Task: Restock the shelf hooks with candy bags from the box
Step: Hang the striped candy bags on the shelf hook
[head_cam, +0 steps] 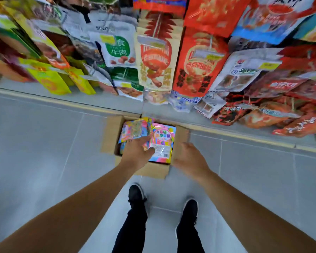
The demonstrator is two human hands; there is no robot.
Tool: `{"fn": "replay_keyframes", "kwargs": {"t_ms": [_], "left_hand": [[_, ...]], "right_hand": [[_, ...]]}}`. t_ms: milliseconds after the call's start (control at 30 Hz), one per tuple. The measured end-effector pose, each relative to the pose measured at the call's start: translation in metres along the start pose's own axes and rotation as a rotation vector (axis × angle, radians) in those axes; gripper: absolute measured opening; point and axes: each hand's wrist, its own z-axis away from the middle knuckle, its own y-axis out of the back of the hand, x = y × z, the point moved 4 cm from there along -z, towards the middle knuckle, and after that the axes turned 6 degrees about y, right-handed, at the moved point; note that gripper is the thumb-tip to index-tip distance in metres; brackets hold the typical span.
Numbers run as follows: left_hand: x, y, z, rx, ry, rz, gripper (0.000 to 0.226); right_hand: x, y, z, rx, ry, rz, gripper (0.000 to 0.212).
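An open cardboard box (181,141) stands on the floor at the foot of the shelf. Inside it lie colourful candy bags; a pink and blue one (163,141) lies flat on the right side. My left hand (136,155) reaches into the box and grips a blurred, tilted candy bag (133,131) at its lower edge, its top reaching above the box rim. My right hand (190,157) hovers over the box's right flap with loosely curled fingers and holds nothing. The shelf hooks themselves are hidden behind hanging bags.
Snack bags hang densely on the shelf ahead: orange bags (195,64), a beige bag (153,61), a white and green bag (117,50), yellow bags (49,77) at the left. Grey tiled floor (44,143) surrounds the box. My black shoes (137,194) stand just behind it.
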Motion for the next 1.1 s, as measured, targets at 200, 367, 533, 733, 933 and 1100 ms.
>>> {"fn": "replay_keyframes", "kwargs": {"t_ms": [200,367,533,733,933,1100], "left_hand": [[-0.058,-0.031,-0.075,-0.052,0.110,0.091,0.046],[-0.104,-0.074,-0.129,-0.065,0.193,0.099,0.045],[-0.148,-0.128,-0.186,-0.054,0.279,0.123,0.039],[-0.188,-0.188,-0.251,-0.085,0.341,0.192,0.055],[-0.213,-0.244,-0.294,-0.225,0.279,0.203,0.067],[-0.211,-0.257,-0.294,-0.036,0.203,0.235,0.048]], "right_hand": [[0.023,-0.069,-0.073,-0.035,-0.083,-0.054,0.055],[0.063,-0.118,-0.126,-0.097,-0.140,-0.100,0.058],[0.114,-0.161,-0.182,-0.138,-0.169,-0.100,0.059],[0.172,-0.210,-0.246,-0.149,-0.200,-0.106,0.064],[0.198,-0.248,-0.290,-0.082,-0.175,-0.179,0.061],[0.206,-0.265,-0.300,0.012,-0.222,-0.387,0.056]]}}
